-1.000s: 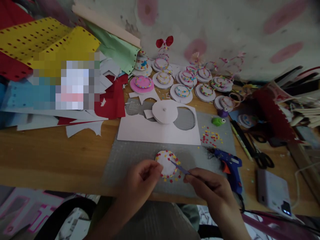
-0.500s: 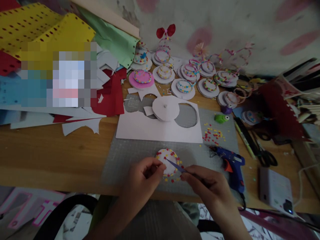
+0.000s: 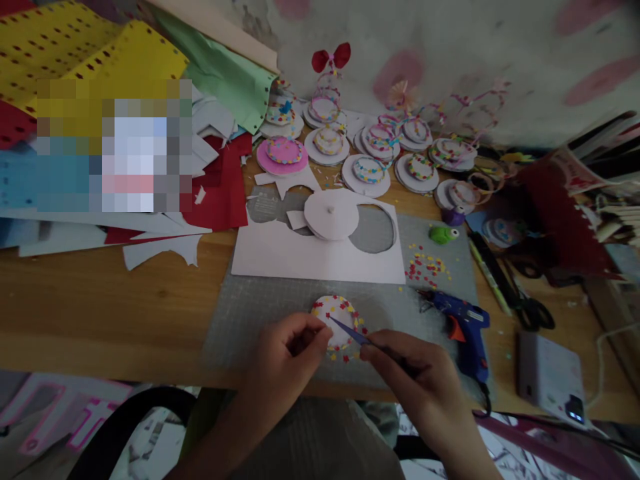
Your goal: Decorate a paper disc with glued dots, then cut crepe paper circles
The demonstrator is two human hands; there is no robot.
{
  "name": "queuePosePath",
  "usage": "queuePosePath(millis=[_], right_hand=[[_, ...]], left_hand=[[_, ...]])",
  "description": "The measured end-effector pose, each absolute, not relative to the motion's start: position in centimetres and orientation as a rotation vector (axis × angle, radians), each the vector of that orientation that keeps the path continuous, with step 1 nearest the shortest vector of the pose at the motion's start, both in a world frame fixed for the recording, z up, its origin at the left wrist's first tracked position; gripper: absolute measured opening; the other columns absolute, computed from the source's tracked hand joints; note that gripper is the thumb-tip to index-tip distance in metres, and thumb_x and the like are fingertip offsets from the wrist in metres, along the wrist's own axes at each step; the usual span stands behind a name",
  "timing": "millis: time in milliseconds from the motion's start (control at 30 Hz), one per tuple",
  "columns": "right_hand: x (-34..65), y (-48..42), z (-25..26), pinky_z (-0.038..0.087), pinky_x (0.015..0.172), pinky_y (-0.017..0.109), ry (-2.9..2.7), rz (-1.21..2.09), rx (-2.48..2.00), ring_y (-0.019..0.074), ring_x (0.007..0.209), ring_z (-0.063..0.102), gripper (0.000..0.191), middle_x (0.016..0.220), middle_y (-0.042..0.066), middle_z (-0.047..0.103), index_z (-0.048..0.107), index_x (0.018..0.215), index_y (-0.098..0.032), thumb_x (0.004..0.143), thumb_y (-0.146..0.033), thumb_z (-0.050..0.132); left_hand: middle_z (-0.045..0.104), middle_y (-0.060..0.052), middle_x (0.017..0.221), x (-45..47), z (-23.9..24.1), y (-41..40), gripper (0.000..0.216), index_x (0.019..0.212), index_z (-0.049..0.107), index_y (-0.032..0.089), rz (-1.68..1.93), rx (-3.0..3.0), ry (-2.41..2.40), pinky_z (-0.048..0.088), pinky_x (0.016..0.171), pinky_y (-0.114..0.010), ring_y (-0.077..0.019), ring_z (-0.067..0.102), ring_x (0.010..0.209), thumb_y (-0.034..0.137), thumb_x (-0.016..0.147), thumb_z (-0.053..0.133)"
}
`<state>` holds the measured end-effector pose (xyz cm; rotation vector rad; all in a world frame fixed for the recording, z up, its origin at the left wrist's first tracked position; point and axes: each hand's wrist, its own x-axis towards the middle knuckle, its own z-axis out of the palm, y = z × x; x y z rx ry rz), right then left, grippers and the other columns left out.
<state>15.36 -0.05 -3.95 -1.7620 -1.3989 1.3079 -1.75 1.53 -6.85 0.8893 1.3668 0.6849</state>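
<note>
A small round white piece (image 3: 340, 327), rimmed with red and yellow stars, is on the grey cutting mat (image 3: 240, 320) close to the table's front edge. At its left side my left hand (image 3: 295, 350) is closed, thumb and fingertips pinched on its edge. My right hand (image 3: 415, 370) grips blue-grey tweezers (image 3: 349, 331) from the right. Their tip points left over the white face, at a dark red star (image 3: 328, 315); whether it touches the star I cannot tell. Loose red and yellow stars (image 3: 427, 268) are scattered on the mat beyond.
A blue glue gun (image 3: 463, 327) lies right of my right hand, with scissors (image 3: 530, 310) and a white box-like device (image 3: 550, 377) farther right. White cardboard (image 3: 280, 257) with cut-out holes carries white discs (image 3: 331, 215). Several decorated hats (image 3: 370, 173) line the wall. Coloured sheets (image 3: 220, 190) pile up left.
Both hands stay almost where they were, with the tweezers' tip still over the white piece. The view has shifted very slightly.
</note>
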Motion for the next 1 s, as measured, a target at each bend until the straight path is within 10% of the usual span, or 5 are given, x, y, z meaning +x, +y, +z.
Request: queuePosePath(millis=[1000], right_hand=[[15.87, -0.99, -3.82, 0.021, 0.043, 0.023, -1.524, 1.261, -1.775, 0.0090, 0.048, 0.031, 0.034, 0.052, -0.005, 0.035, 0.053, 0.061, -0.018, 0.089, -0.037, 0.056]], left_hand=[[0.059, 0.001, 0.063, -1.96, -7.03, 1.59, 0.021, 0.077, 0.069, 0.017, 0.660, 0.967, 1.398, 0.037, 0.051, -0.021, -0.0118, 0.050, 0.058, 0.036, 0.079, 0.063]])
